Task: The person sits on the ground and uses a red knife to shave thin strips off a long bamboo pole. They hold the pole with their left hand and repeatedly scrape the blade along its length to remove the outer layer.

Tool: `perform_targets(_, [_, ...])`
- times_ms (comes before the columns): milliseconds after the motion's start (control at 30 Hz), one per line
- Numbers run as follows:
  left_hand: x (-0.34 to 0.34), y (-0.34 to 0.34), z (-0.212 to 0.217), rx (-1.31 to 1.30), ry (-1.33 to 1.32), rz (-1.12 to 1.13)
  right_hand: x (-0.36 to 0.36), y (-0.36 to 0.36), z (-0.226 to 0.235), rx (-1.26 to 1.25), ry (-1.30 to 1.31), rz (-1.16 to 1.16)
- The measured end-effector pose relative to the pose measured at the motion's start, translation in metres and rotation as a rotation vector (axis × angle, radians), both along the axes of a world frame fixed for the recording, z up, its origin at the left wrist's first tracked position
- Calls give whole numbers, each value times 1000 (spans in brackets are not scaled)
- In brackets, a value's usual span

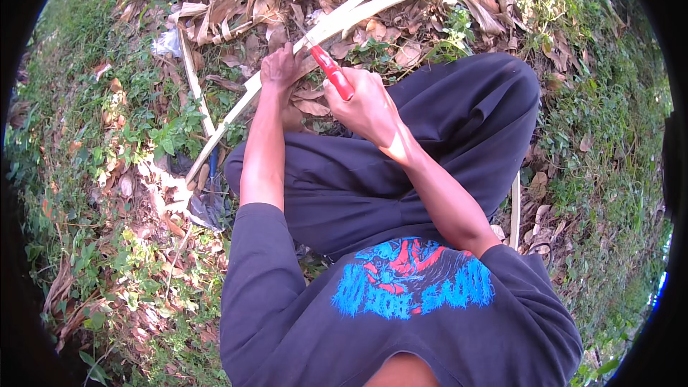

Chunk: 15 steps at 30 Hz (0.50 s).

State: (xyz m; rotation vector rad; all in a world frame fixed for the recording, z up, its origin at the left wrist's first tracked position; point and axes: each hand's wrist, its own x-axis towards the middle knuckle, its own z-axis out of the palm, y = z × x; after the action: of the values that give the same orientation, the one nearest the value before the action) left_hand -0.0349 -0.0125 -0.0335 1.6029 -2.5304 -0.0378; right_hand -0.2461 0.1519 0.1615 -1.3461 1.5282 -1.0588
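A long pale strip of split wood or bamboo (387, 6) runs from the lower left to the upper right, in front of my folded legs. Toward its far end it parts into two arms. My left hand (279, 68) is closed around the strip near its middle. In my right hand (365, 104) is a red-handled tool (332, 72), gripped by its handle. Its thin metal end meets the strip just beyond my left hand; the strip and the angle keep me from telling its exact shape.
Another pale stick (193, 82) lies on the ground at left, near a crumpled clear plastic piece (167, 43). Beside my left knee are a blue object (213, 161) and dark plastic (204, 209). Dry leaves (258, 0) and grass (602, 136) surround me. A pale strip (515, 211) shows at right.
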Motion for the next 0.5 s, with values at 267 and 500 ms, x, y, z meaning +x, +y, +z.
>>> perform_targets(267, [-8,9,9,50,-23,55,-5,21,20,76,9,-26])
perform_targets(500, [-3,9,1,48,-47,49,-3,10,15,132,11,0])
